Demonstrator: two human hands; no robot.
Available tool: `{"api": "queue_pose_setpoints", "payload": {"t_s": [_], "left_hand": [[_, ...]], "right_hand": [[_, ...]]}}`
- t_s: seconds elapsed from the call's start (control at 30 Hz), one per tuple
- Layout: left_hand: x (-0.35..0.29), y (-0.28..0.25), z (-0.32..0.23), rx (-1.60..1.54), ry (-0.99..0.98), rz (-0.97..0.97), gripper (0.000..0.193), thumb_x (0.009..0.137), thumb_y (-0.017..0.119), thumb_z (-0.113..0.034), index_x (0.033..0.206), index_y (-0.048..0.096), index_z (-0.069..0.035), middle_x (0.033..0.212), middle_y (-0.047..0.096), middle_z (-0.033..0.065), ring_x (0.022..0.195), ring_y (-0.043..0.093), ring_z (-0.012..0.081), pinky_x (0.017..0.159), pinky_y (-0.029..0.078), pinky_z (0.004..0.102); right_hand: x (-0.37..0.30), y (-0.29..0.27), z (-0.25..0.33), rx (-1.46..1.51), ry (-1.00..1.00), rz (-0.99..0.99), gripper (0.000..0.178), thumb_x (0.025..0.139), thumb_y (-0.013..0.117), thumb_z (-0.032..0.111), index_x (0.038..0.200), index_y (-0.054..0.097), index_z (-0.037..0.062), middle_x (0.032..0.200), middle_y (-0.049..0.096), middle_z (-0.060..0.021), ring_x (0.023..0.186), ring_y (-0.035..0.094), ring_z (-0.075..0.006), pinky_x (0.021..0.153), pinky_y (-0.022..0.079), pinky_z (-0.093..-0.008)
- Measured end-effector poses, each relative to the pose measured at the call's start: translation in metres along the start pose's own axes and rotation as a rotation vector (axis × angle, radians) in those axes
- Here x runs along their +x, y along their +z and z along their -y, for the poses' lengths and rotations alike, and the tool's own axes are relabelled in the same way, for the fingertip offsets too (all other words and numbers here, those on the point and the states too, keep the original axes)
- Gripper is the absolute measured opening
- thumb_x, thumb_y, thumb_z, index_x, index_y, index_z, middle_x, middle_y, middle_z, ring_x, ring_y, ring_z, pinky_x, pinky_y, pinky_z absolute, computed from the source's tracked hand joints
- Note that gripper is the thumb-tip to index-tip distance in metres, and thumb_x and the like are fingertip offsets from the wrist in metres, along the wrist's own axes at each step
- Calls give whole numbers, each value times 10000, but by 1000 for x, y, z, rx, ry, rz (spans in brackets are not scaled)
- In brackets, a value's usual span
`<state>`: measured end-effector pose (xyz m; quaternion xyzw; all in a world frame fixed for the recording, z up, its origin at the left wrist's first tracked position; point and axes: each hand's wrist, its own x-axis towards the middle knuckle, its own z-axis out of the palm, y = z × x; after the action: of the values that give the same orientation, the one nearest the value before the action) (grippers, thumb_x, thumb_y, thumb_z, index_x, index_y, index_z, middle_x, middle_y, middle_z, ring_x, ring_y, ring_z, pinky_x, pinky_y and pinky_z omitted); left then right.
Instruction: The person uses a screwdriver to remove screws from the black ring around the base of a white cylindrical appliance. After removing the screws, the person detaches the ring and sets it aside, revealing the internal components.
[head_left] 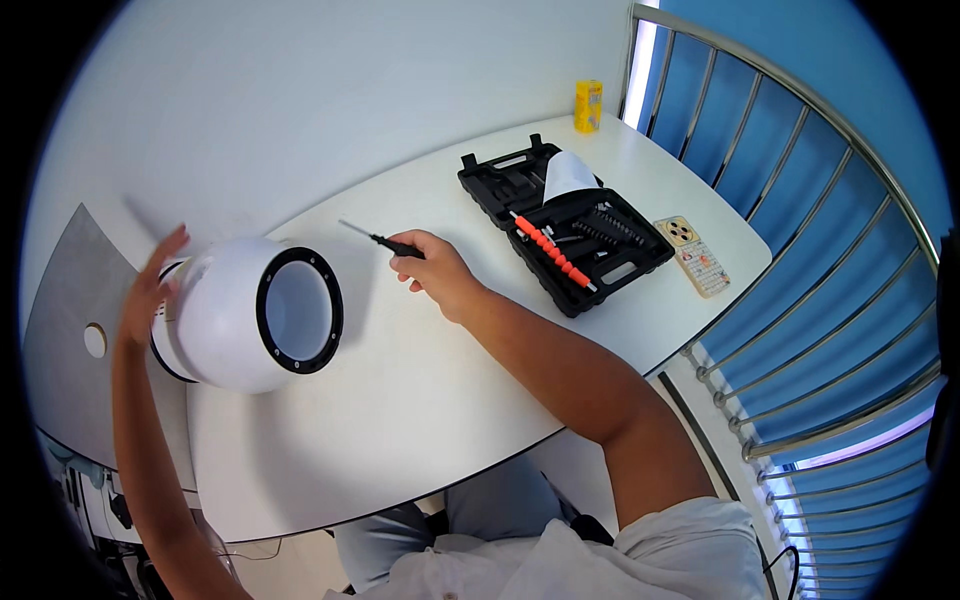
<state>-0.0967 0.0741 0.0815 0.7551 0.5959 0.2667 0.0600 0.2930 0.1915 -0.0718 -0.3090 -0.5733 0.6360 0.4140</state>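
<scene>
A white, rounded housing (215, 325) lies on its side at the left of the table, its round opening facing right. Around that opening runs a black ring (333, 335) with several small screws in it. My left hand (150, 290) is at the housing's left end, fingers spread and raised; whether it touches the housing I cannot tell. In my right hand (440, 275) is a screwdriver (385, 241), gripped by its black handle. Its thin metal shaft points up and left, above the table and apart from the housing.
An open black tool case (560, 285) holds several bits and an orange flexible shaft (553, 252), with white paper (570, 175) on it. A patterned phone (700, 262) and yellow box (588, 107) sit nearby. A grey laptop (70, 300) is at left, a metal railing (790, 140) at right.
</scene>
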Motion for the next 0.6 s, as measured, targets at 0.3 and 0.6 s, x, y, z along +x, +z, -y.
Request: {"api": "queue_pose_setpoints", "payload": {"t_s": [0.3, 0.6], "left_hand": [[-25, 36, 27, 4, 70, -145, 607, 936, 421, -414, 1402, 445, -27, 1465, 430, 124, 1384, 348, 273, 1153, 211, 371], [0, 46, -13, 39, -214, -177, 536, 972, 411, -412, 1350, 513, -47, 1384, 515, 148, 1295, 459, 274, 1100, 302, 341]], "right_hand": [[2, 6, -10, 64, -60, 75, 190, 882, 594, 155, 1047, 580, 61, 854, 590, -20, 709, 550, -94, 613, 439, -248], [5, -1, -6, 239, -117, -61, 162, 957, 535, 228, 1063, 543, 105, 791, 602, -37, 632, 550, -100, 590, 441, -244]]}}
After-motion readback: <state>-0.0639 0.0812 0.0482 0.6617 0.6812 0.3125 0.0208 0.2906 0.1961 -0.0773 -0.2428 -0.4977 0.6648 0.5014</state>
